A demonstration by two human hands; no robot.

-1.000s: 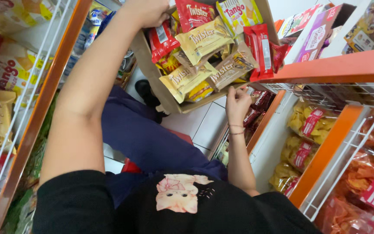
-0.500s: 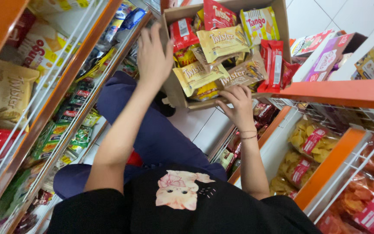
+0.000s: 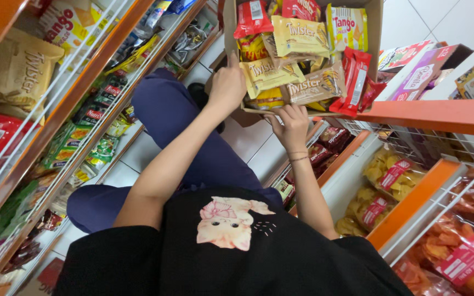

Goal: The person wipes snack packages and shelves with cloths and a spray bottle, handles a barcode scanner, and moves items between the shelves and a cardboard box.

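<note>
We look down on our own 2 bare arms reaching toward 12 o'clock, where an open cardboard box (image 3: 377, 38) sits stuffed with snack packets. Our left hand (image 3: 227, 85) rests on the box's near left wall at about 11 o'clock, the index finger stretched straight up along the cardboard while the other fingers curl together against the edge; it presses the box rather than gripping any packet. Our right hand (image 3: 291, 121) sits just below the box's bottom rim at 12 o'clock, fingers bent and spread slightly apart, their tips touching the underside of a tan wafer packet (image 3: 316, 86) that hangs out over the rim; we cannot tell whether the fingers actually pinch it. Just beside that packet, toward 11 o'clock, lies a yellow wafer packet (image 3: 270, 75), and a second yellow one (image 3: 300, 35) lies above it deeper in the box. A red packet (image 3: 252, 17) tops the pile at the left, and another red packet (image 3: 355, 79) droops over the box's right side. At 2 o'clock an orange shelf edge (image 3: 440, 116) runs across, with wire racks of chip bags (image 3: 382, 178) below it at 3 to 4 o'clock. At 9 o'clock a second orange-framed rack holds a beige snack bag (image 3: 23, 68).
</note>
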